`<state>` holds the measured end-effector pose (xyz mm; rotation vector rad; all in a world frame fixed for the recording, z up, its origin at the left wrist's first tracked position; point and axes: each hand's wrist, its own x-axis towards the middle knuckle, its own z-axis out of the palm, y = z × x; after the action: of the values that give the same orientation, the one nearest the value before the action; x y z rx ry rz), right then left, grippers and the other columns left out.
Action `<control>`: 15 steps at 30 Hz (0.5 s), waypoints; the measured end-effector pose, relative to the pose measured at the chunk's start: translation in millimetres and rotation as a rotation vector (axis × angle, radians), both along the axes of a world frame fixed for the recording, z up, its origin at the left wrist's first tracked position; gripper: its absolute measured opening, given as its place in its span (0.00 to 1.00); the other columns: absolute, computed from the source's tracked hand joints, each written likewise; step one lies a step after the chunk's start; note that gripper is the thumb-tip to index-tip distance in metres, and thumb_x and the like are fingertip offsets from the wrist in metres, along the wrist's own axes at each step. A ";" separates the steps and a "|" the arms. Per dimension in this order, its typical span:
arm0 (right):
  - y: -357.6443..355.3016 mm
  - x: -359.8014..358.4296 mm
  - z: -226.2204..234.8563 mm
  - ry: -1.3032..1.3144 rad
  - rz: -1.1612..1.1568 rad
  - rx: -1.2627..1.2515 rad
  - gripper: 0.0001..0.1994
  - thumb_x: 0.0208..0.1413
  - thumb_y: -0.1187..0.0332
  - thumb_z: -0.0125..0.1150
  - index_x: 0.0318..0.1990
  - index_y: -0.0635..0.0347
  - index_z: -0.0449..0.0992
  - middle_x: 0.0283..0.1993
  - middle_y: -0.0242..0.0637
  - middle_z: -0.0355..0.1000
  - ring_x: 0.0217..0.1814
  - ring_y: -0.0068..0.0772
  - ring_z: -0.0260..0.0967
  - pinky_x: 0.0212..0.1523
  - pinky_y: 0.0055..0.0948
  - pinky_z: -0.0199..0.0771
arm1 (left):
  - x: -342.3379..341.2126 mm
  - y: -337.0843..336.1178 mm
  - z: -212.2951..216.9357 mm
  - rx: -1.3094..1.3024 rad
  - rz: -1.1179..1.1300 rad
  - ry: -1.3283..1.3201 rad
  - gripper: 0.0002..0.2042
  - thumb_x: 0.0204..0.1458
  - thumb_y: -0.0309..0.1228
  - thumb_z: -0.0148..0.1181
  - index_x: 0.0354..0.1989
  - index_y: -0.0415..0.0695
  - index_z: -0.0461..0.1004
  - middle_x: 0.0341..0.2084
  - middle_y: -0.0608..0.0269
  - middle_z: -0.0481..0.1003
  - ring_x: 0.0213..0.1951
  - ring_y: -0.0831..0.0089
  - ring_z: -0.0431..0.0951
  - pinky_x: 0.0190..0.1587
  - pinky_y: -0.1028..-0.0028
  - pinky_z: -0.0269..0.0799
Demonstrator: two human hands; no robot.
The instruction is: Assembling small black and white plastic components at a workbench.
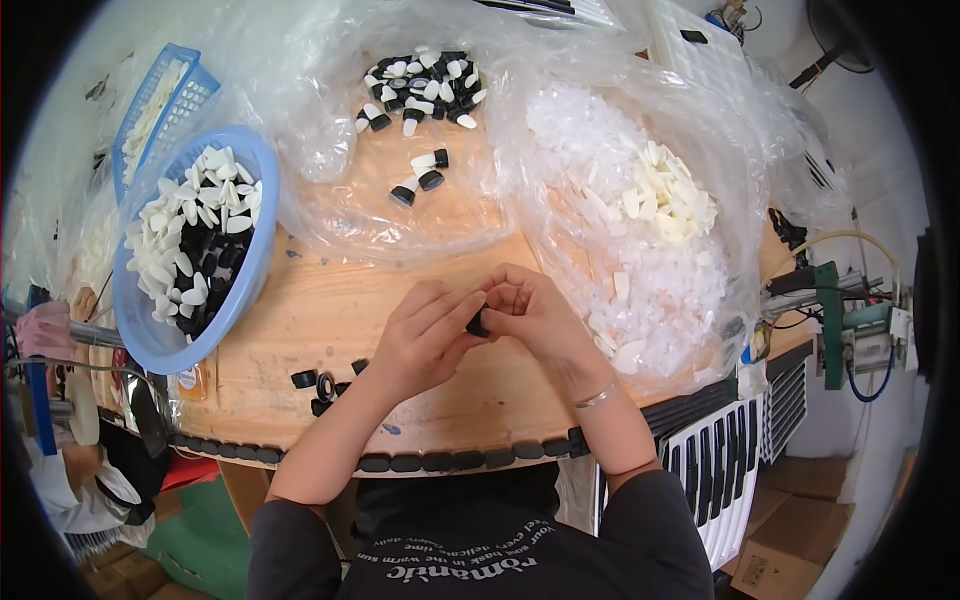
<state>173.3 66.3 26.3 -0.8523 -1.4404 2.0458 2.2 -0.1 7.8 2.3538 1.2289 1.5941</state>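
My left hand point(422, 332) and my right hand point(540, 315) meet above the middle of the wooden table point(310, 290). Between their fingers is a small black cap point(478, 323), mostly covered, so I cannot make out whether another piece is inside it. Several loose black caps point(304, 379) lie left of my left forearm, some showing a hollow ring end. Beyond my hands, on clear plastic, are several black caps with white oval tips point(430, 180), and a larger heap of the same pieces point(425, 85) behind them.
A blue basin point(265, 190) of white ovals and black pieces stands left, before a blue basket point(190, 60). To the right, a plastic bag point(530, 190) holds translucent flakes and cream ovals point(665, 195). Black pieces line the table's front edge point(440, 461). Metal fixtures flank both sides.
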 end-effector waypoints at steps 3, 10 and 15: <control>4.1 2.8 -10.8 0.009 0.022 -0.010 0.11 0.52 0.77 0.61 0.43 0.65 0.70 0.33 0.34 0.75 0.32 0.18 0.71 0.31 0.18 0.72 | 1.3 -0.1 -0.2 -0.024 0.020 0.034 0.25 0.32 0.22 0.70 0.44 0.36 0.74 0.35 0.53 0.76 0.32 0.58 0.75 0.35 0.67 0.72; -8.7 -7.0 -0.2 0.043 -0.111 0.143 0.13 0.54 0.77 0.60 0.47 0.68 0.72 0.39 0.39 0.76 0.37 0.22 0.74 0.37 0.21 0.76 | -5.8 5.0 -4.4 -0.104 0.107 0.044 0.27 0.33 0.21 0.70 0.47 0.37 0.72 0.34 0.55 0.75 0.35 0.58 0.74 0.37 0.68 0.71; 0.2 -2.3 -12.1 0.075 -0.228 0.183 0.13 0.53 0.78 0.61 0.47 0.69 0.73 0.38 0.39 0.76 0.34 0.23 0.75 0.35 0.20 0.77 | -8.5 6.9 -8.2 -0.502 0.097 -0.473 0.15 0.46 0.26 0.66 0.43 0.36 0.74 0.28 0.62 0.75 0.32 0.71 0.75 0.38 0.74 0.71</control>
<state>170.9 66.5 14.2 -0.8146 -1.3958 1.7307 -6.3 6.8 -0.4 1.5330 1.4259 1.5136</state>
